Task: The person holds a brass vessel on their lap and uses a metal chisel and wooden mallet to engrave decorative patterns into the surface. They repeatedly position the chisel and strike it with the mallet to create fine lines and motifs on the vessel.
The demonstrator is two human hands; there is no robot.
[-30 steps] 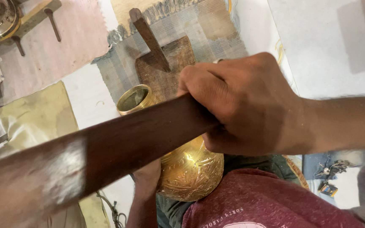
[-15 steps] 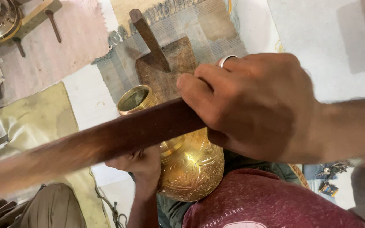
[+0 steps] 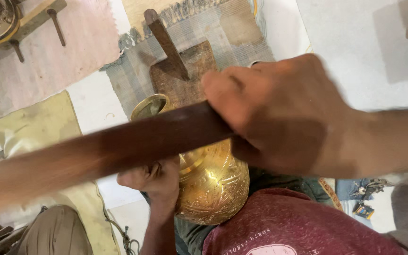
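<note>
Gripping one wooden stick (image 3: 119, 146), the right hand (image 3: 279, 113) crosses one brass pot (image 3: 211, 182) clasped by the left hand (image 3: 149, 177).

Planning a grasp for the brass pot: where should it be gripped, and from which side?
Probably at the narrow neck, just under the flared rim, coming in from the side. The brass pot lies tilted with its mouth pointing away and its round embossed belly likely too wide and slick to clamp. The left hand already holds it near the neck, while the right hand grips the wooden stick.

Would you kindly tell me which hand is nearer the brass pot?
Left. The left hand grips the brass pot at its neck; the right hand holds the dark wooden stick just above it.
</note>
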